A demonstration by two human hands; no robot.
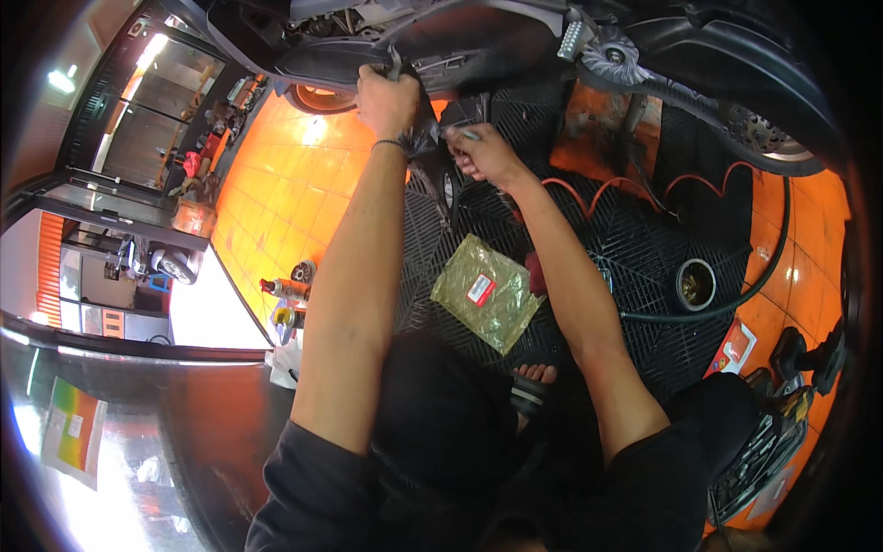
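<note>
A dark scooter stands across the far side, its lower body panel facing me. My left hand is closed at that panel, fingers wrapped round a dark plastic part that hangs down beside the wrist. A grey tip sticks up past its fingers; what it belongs to is hidden. To the right, my right hand pinches a small pale, slim tool close to the dark part. Its exact kind cannot be made out. A yellowish plastic bag with a red-and-white label lies below my hands.
Black grid matting covers the floor over orange tiles. A red coiled hose and a black hose run on the right, near a round metal bowl. A tool case sits lower right; spray cans stand left.
</note>
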